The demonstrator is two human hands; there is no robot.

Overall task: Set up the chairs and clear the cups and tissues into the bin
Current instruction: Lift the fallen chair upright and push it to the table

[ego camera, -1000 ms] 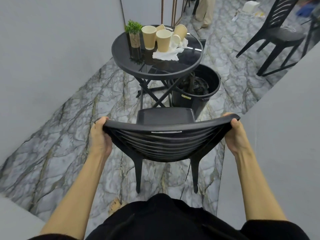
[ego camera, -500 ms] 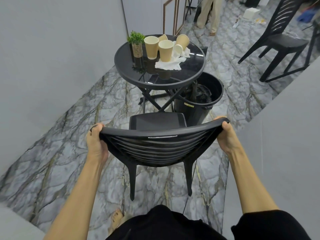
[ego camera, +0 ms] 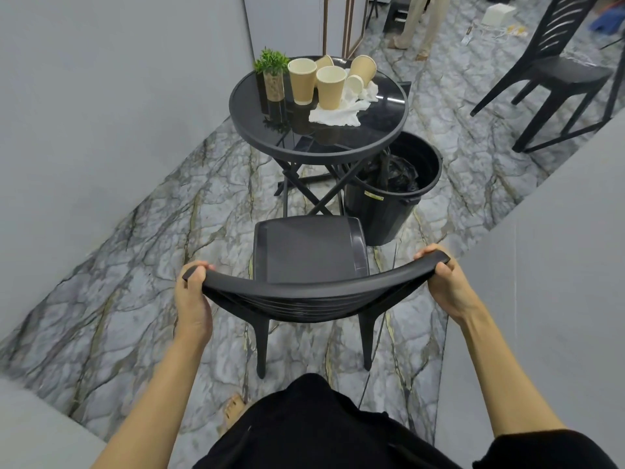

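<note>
A black plastic chair (ego camera: 309, 252) stands in front of me, its seat pointing at the round black table (ego camera: 382, 130). My left hand (ego camera: 192, 299) grips the left end of the chair's top rail. My right hand (ego camera: 446, 282) grips the right end. On the table stand two upright tan paper cups (ego camera: 329, 88), with more cups tipped over behind them, and crumpled white tissues (ego camera: 338, 113). A black bin (ego camera: 392, 211) with a dark liner sits on the floor under the table's right side.
A small potted plant (ego camera: 272, 76) stands at the table's left edge. A second black chair (ego camera: 554, 72) stands at the far right. Grey walls close in on the left and right. A person's legs (ego camera: 416, 22) show at the back.
The chair has moved forward toward the table, with both hands still on its top rail. The table and bin now look nearer.
</note>
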